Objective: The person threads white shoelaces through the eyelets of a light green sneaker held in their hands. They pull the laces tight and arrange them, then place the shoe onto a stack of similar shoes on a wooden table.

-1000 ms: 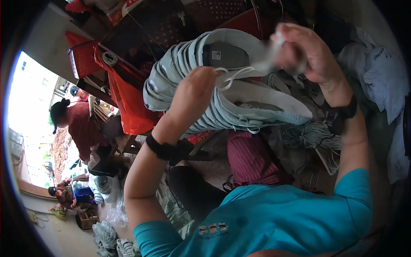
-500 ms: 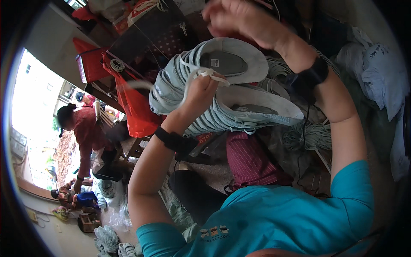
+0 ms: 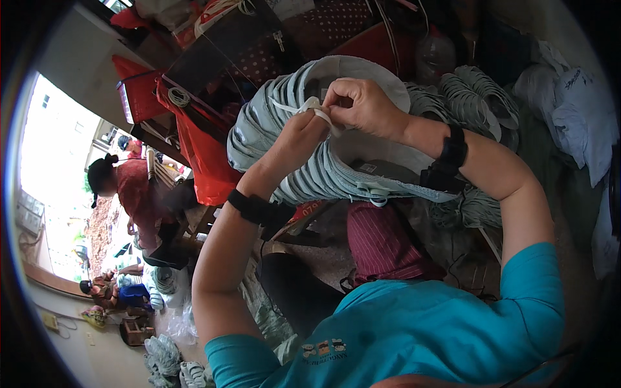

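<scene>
Two long nested stacks of pale grey-green shoe uppers lie side by side in front of me, a far stack (image 3: 255, 119) and a near stack (image 3: 381, 183). Over the openings of the far one, my left hand (image 3: 296, 141) is closed around a white shoelace (image 3: 321, 116). My right hand (image 3: 374, 111) meets it there, thumb and forefinger pinched at the lace by the left fingertips. Part of the lace crosses the upper's front. The exact hold of the right fingertips is partly hidden.
Further uppers (image 3: 482, 97) and a bundle of grey-green cords (image 3: 469, 210) lie to the right, by white sacks (image 3: 576, 103). A red bag (image 3: 204, 165) hangs left of the stacks. Maroon striped cloth (image 3: 388, 242) is below. Co-workers, one in red (image 3: 139, 194), are at far left.
My right hand has come down from above the stacks to the lace at my left hand. The loose lace end no longer swings out to the left. The co-worker in red has shifted posture.
</scene>
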A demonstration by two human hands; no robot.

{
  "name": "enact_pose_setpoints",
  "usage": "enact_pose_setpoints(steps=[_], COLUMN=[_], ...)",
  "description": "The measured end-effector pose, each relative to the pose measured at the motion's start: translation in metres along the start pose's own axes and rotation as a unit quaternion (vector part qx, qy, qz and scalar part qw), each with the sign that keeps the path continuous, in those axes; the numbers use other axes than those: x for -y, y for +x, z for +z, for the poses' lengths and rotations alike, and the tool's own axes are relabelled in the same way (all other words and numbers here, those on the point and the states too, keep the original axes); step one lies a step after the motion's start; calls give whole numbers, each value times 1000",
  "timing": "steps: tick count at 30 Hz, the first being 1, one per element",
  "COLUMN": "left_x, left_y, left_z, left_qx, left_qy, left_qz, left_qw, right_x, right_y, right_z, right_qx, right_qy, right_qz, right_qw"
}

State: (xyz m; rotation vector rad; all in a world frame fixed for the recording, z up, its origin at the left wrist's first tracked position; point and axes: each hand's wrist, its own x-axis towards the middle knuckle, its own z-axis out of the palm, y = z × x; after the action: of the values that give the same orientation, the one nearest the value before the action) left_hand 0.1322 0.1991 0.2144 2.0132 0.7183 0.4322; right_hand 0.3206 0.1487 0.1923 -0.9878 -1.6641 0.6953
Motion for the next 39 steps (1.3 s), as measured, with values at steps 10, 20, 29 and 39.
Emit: enact_pose_setpoints(steps=[10,20,29,39], left_x=[0,-16,2,-21], left_y=[-1,-9,-6,-6], left_z=[-4,-3,-13,-30], left_qx=[33,-96,-22,36], left_qy=[69,-159,-26,-79], left_qz=[11,0,31,-71], left_qw=[997,983,999,994], right_x=[-3,-9,-3,7], right_y=[4,-9,-6,-11], right_z=[-6,-24,-23,-24], right_qx=[50,95,197,186], right_qy=[90,78,109,-16], right_qz=[-4,-94,-81,-173], right_qw=[995,988,971,967])
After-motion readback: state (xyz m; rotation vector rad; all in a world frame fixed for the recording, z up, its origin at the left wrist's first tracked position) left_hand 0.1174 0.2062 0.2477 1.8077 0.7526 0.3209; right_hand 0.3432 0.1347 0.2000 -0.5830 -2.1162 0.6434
